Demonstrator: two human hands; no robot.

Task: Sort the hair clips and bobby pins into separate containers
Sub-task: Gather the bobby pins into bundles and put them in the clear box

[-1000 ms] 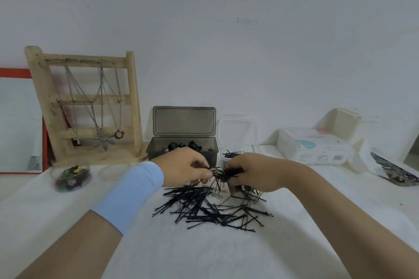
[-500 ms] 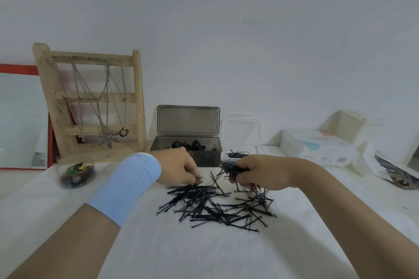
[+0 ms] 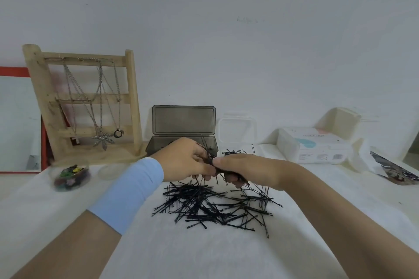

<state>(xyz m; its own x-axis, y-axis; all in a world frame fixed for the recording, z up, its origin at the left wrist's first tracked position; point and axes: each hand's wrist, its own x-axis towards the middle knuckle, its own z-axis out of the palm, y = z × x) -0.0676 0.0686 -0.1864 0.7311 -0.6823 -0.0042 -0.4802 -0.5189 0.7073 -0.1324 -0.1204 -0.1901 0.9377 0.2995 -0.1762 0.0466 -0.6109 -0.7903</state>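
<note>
Left hand (image 3: 186, 161) thumb and fingertips curled, pinching a bunch of bobby pins (image 3: 209, 158); right hand (image 3: 247, 171) fingers and thumb wrapped round the same bunch from the other side. Both hands touch at the bunch, just in front of the dark box (image 3: 155, 146). Bunch's long axis is slanted: top ends poke up toward the dark box, bottom ends run down-right under the right palm. Loose pile of pins (image 3: 213, 205) lies flat on the white cloth (image 3: 204, 251), in front of the dark box and below both hands, pins crossing every way. Clear box (image 3: 238, 129), lid up, stands just right of the dark box, a few pins showing in it behind the right hand. Probably that is where the bunch goes, so it lies back-right of the fingers and the right hand is nearer. Round tub of coloured clips (image 3: 68, 184) sits well left of the dark box, apart from both hands.
</note>
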